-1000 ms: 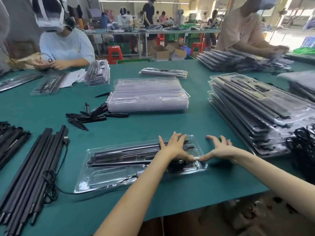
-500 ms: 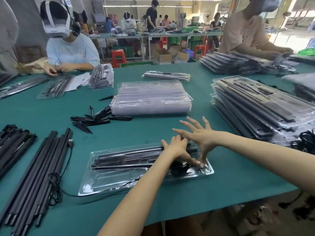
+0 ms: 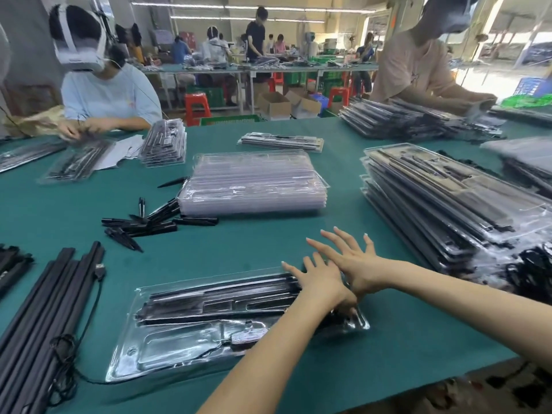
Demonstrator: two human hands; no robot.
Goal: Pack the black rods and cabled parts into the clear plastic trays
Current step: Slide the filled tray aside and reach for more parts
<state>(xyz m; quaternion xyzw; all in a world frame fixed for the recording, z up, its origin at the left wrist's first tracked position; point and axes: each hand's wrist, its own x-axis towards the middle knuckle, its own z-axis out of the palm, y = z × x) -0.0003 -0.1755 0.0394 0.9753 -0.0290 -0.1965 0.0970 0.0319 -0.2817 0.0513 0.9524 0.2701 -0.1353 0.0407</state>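
Observation:
A clear plastic tray [image 3: 167, 351] lies near the table's front edge, with black rods [image 3: 227, 297] in its upper slots and a cabled part [image 3: 248, 336] lower down. My left hand [image 3: 319, 282] presses flat on the tray's right end, fingers straight. Just right of it, my right hand [image 3: 349, 258] hovers with fingers spread, its wrist crossing behind my left hand. Loose long black rods [image 3: 50, 309] with a coiled cable [image 3: 62, 354] lie at the left.
A stack of clear trays [image 3: 254, 183] sits mid-table, with short black spikes [image 3: 140, 225] to its left. Filled trays [image 3: 442, 204] are piled at the right, beside black cables [image 3: 531, 270]. Two people work across the green table [image 3: 403, 339].
My right hand lifted from beside the tray's right end and swung up and left, now spread above my left hand. My left hand stayed on the tray.

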